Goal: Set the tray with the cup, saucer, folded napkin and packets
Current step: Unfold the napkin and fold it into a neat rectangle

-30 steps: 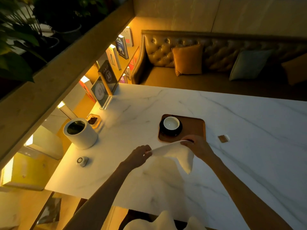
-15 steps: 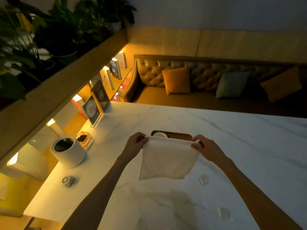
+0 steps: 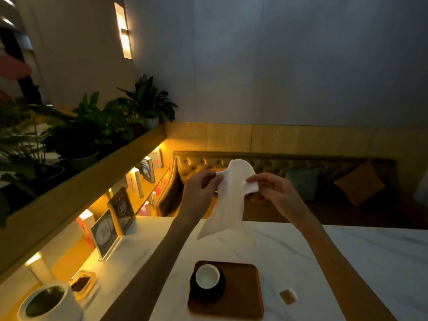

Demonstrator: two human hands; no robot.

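**White napkin held aloft over marble bench**

Napkin (image 3: 228, 200) pinched between left hand (image 3: 200, 193) and right hand (image 3: 276, 193), hanging crumpled. Below: wooden tray (image 3: 245, 290) carrying cup (image 3: 207, 276) on dark saucer (image 3: 206, 288); packets (image 3: 288, 296) beside tray. White planter (image 3: 47, 302), framed cards, tufted sofa beyond.

Right half of the wooden tray (image 3: 245, 288) is bare and reachable from above; its left half is taken by the white cup (image 3: 207, 275) on the dark saucer (image 3: 208, 291). Both forearms cross the table (image 3: 359, 256) on either side of the tray — approach from directly above stays open between them. A small packet (image 3: 288, 297) lies just right of the tray. Left edge is crowded: white cylindrical container (image 3: 47, 302), small dish (image 3: 82, 283), upright display stands (image 3: 108, 230). Right tabletop is open.
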